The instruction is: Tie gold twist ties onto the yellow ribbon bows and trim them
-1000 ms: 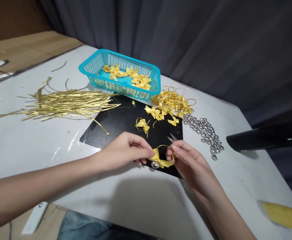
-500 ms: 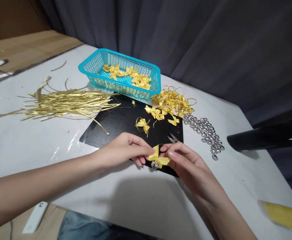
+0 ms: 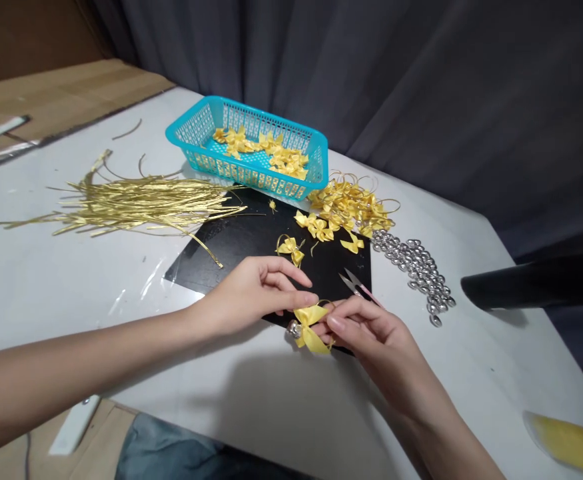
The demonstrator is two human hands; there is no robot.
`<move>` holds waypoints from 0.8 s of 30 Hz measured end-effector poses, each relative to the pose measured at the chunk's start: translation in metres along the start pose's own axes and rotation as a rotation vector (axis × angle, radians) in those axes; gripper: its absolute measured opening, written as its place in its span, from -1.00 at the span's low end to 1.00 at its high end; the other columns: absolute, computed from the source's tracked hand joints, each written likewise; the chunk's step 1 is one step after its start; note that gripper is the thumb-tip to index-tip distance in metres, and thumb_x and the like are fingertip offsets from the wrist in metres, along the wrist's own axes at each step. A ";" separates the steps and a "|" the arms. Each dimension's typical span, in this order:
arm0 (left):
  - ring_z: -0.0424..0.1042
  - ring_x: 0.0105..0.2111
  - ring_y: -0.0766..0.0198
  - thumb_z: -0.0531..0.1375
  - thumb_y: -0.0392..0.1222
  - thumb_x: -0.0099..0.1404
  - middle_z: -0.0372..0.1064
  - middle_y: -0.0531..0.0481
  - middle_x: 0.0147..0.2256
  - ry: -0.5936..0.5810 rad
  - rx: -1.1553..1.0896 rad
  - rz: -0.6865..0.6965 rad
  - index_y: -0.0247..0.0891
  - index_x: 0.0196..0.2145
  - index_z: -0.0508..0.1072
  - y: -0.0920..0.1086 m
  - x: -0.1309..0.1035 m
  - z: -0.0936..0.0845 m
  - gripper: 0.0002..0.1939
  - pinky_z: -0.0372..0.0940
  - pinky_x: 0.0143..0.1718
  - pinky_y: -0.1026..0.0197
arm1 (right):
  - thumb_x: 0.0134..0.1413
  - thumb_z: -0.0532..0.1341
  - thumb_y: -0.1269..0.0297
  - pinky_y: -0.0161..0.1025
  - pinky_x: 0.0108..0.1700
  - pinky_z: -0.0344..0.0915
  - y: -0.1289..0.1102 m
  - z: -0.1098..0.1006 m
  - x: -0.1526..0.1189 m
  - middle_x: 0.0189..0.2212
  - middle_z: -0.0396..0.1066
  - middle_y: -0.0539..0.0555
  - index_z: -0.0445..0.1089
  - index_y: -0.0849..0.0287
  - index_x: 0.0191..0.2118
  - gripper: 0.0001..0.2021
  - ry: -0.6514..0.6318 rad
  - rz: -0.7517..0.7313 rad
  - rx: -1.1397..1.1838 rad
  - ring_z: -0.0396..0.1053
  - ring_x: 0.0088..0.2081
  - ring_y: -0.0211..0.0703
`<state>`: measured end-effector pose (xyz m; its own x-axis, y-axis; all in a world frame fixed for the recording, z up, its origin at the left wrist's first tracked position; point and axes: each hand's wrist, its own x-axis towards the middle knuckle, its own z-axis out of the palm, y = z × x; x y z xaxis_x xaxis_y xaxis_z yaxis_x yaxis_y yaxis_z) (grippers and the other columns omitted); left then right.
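Observation:
A yellow ribbon bow [image 3: 312, 328] with a silver bead [image 3: 294, 329] on it hangs in front of me over the near edge of a black mat [image 3: 241, 233]. My right hand [image 3: 368, 333] is closed, pinching the bow's thin gold cord between thumb and forefinger. At the bow's upper edge, my left hand [image 3: 266, 293] has thumb and forefinger apart, its thumb tip beside the ribbon. Small scissors [image 3: 354, 283] lie on the mat just beyond my right hand, their handles partly hidden. Another bow with a cord loop [image 3: 291, 249] rests on the mat.
A blue basket [image 3: 251, 180] holding yellow bows stands at the back. Gold cords [image 3: 141, 203] are spread to the left. Looped bows [image 3: 354, 203] are heaped beside the basket, with silver beads [image 3: 416, 267] nearer. A black cylindrical object [image 3: 536, 283] juts in from the right.
The bow has turned, its bead swinging from below to the left side. My left forefinger has lifted away from the ribbon. The view has shifted slightly, uncovering more of the scissors.

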<state>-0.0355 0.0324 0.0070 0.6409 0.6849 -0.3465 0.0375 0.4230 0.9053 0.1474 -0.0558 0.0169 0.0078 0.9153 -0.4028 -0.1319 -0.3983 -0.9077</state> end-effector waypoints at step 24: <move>0.41 -0.42 0.37 0.34 -0.25 0.08 0.40 0.07 -0.46 -0.051 0.010 0.061 -0.32 -0.29 0.37 -0.001 -0.004 0.005 -0.73 0.29 -0.35 0.31 | -0.28 0.49 0.13 -0.31 -0.35 0.42 0.009 0.011 0.004 -0.35 0.54 0.11 0.47 0.20 -0.54 -0.72 0.321 -0.100 -0.070 0.48 -0.42 -0.20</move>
<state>-0.0345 0.0264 0.0085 0.6808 0.6776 -0.2780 0.0045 0.3756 0.9268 0.1352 -0.0555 0.0085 0.3300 0.8890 -0.3175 -0.0469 -0.3205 -0.9461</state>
